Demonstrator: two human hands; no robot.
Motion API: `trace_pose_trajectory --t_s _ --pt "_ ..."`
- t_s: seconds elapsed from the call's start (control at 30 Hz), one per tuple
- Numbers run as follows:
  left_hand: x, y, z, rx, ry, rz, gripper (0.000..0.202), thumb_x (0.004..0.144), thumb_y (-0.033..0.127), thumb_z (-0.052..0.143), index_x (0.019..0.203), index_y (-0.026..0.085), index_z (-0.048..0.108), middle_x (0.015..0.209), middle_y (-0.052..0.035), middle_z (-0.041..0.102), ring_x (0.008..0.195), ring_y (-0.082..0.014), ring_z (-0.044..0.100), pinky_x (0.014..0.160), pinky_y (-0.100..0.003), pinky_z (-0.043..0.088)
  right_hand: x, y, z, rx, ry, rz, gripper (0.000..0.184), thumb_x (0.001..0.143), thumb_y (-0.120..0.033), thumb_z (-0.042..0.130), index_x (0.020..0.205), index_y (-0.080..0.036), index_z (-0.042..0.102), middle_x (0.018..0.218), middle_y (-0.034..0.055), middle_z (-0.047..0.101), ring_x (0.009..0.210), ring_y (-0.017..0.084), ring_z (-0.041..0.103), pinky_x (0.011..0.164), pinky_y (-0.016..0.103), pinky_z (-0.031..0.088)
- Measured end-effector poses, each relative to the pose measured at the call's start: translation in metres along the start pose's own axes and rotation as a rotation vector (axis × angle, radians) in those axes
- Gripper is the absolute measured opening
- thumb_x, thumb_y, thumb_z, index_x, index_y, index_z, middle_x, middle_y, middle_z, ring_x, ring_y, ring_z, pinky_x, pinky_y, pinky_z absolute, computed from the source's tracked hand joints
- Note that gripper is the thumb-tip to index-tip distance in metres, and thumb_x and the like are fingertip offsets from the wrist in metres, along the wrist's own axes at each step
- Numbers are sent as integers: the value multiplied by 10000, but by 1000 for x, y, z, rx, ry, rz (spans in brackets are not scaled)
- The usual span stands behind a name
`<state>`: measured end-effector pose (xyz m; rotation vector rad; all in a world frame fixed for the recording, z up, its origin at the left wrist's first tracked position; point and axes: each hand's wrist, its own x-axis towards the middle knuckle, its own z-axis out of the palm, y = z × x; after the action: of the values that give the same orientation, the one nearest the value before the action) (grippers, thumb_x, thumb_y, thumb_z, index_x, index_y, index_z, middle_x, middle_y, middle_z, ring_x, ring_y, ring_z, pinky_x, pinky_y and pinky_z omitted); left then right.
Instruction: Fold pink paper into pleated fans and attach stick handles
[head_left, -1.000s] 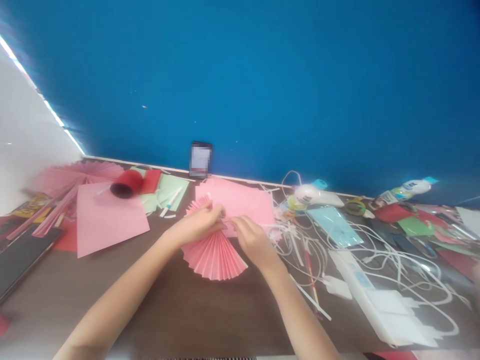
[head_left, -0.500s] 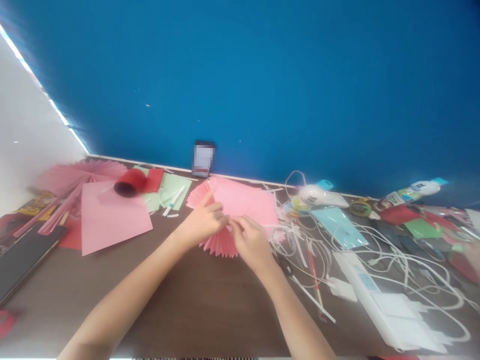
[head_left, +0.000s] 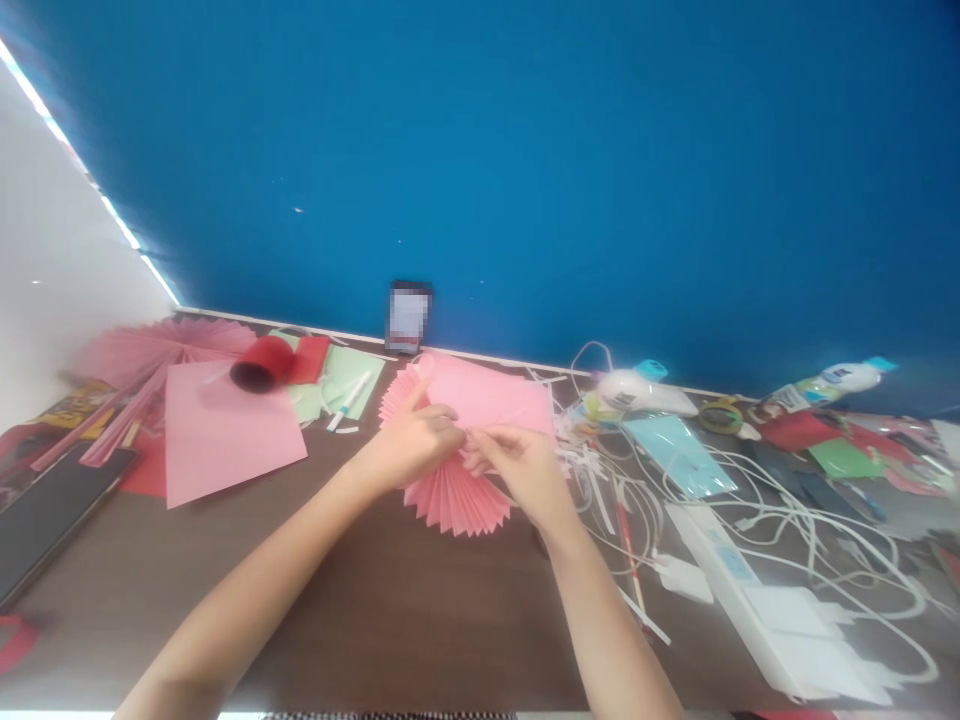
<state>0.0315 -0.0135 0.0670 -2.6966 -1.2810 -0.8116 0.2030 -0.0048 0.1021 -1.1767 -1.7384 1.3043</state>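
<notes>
Pleated pink paper [head_left: 457,505] fans out below and beside my hands in the middle of the table. My left hand [head_left: 412,440] is closed on its gathered part, and more pleats show behind the wrist and thumb. Close against it, my right hand [head_left: 525,465] pinches at the middle of the folds with thumb and fingertips together. What lies between those fingertips is too small to make out. Behind both hands is a flat pink sheet [head_left: 495,390], partly covered by them.
To the left lie another pink sheet [head_left: 229,430], a finished-looking pleated fan [head_left: 184,345], a red roll [head_left: 262,363] and a dark tablet-like slab [head_left: 56,520]. Tangled white cables [head_left: 795,510], a power strip [head_left: 739,590] and a blue packet [head_left: 679,455] fill the right. A phone [head_left: 409,318] leans on the blue wall.
The lower pleats have spread wider and reach further right. My right hand has shifted slightly right and turned, while my left hand has moved a little to the right.
</notes>
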Motion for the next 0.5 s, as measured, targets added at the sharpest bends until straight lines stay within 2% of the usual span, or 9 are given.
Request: trace_pose_trajectory --t_s 0.2,0.4,0.5 --pt "2 -2 -6 -182 -14 -52 268 891 222 366 877 172 629 906 -57 656 990 -175 564 998 -450 310 5 -8 -12 -86 -82 9 297 810 -374 521 658 -148 641 463 -24 529 488 105 520 565 258 459" --pt "2 -3 -5 -370 -10 -133 310 892 282 360 858 186 652 926 -56 674 1021 -183 563 1046 -475 211 9 -6 -13 -181 -47 -13 259 796 -361 533 704 -149 652 472 -30 523 481 112 509 537 258 444" --pt "2 -4 -2 -431 23 -203 333 890 302 354 807 188 656 883 -48 678 974 -179 583 1044 -470 216 9 -6 -12 -195 -47 -27 222 778 -341 556 719 -149 652 520 -14 558 513 120 537 547 262 460"
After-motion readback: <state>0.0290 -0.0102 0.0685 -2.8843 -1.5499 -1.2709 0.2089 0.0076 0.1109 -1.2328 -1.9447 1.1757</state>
